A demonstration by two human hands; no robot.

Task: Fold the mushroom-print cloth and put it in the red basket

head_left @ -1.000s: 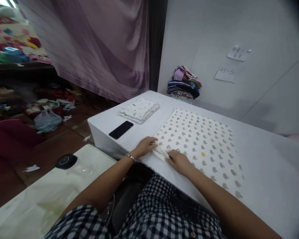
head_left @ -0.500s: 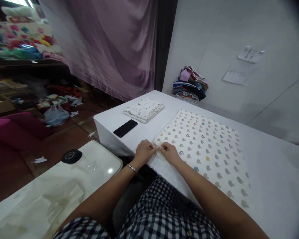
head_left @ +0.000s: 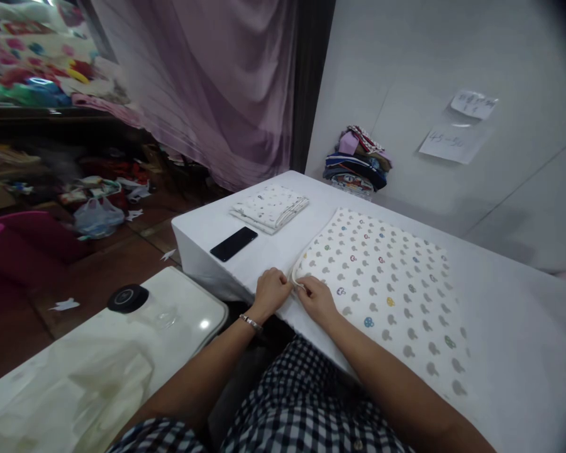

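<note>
White patterned cloth (head_left: 382,277) lies on the table (head_left: 514,333), reaching toward three o'clock from the right hand (head_left: 317,303), whose fingers pinch its corner edge. The left hand (head_left: 270,292) curls its fingers alongside, their hold unclear. A phone (head_left: 234,243) lies at its ten o'clock.

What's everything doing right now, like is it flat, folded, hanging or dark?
Big patterned cloth: spread out, nearest corner pinched up
Left hand: curled at that corner, grip unclear
Right hand: fingers pinching the edge
Smaller patterned cloth: folded
Phone: lying flat, screen dark
Colourful fabrics: stacked
Curtain: hanging
Paper signs: up on the wall
</note>
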